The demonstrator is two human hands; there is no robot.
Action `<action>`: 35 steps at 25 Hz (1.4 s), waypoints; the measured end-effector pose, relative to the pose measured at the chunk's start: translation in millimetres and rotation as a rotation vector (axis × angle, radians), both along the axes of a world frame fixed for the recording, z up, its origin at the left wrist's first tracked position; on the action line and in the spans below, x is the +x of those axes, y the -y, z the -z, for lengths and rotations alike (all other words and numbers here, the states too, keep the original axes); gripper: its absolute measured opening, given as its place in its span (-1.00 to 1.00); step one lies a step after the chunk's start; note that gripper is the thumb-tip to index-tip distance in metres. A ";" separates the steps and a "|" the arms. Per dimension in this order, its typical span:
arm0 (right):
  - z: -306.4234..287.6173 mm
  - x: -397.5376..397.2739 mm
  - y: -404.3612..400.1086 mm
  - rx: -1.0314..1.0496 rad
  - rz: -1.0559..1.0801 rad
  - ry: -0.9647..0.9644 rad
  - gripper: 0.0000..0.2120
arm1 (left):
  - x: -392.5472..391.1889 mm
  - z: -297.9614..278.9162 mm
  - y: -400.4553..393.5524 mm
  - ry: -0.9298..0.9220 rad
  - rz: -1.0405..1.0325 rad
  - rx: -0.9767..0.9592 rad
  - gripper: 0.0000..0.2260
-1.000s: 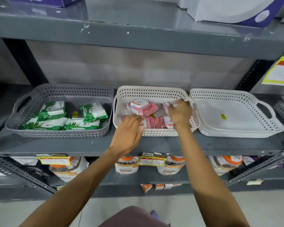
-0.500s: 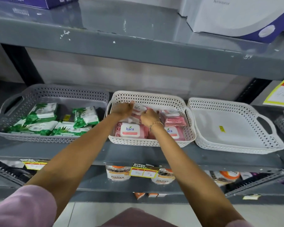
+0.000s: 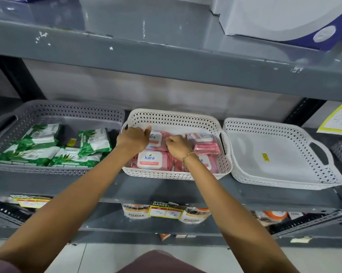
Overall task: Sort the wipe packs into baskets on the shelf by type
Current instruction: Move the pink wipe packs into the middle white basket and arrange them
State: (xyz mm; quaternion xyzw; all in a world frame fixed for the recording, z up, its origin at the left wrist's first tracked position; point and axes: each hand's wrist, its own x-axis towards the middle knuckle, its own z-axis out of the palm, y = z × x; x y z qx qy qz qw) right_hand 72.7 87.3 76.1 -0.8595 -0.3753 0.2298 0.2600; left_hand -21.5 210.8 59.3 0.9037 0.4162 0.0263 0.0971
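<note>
- Fingers of the left hand (image 3: 133, 138) curl down over the back-left pink pack (image 3: 155, 137), thumb raised at its edge; they seem to be pressing or nudging it flat rather than lifting it, though the fingertips themselves are hidden.
- Right hand (image 3: 178, 145) is bunched into a loose fist on the pink packs in the middle of the row; whether it pinches one I cannot tell.
- Both hands work inside the middle white basket (image 3: 174, 119), probably squaring the pink packs into neat rows so that one type fills one basket.
- Green packs (image 3: 46, 148) lie apart in the grey basket (image 3: 67, 111) to the left, already separated by type.
- Beside the middle basket on the right, another white basket (image 3: 284, 174) holds no packs, likely kept for a further type.
</note>
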 end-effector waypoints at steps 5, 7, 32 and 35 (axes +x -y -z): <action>-6.4 7.7 31.9 0.405 0.372 -0.277 -0.87 | 59.1 -19.6 20.2 0.265 0.262 0.035 -0.59; -6.1 7.5 48.0 0.483 0.434 -0.465 -0.70 | 92.9 -17.2 34.4 0.308 0.395 -0.287 -0.58; 21.5 92.5 71.7 0.278 0.178 -0.042 -0.68 | 120.8 8.1 61.1 0.470 0.132 -0.397 -0.57; 14.4 94.4 71.5 0.287 0.191 -0.025 -0.69 | 110.2 6.9 67.0 0.539 0.062 -0.399 -0.54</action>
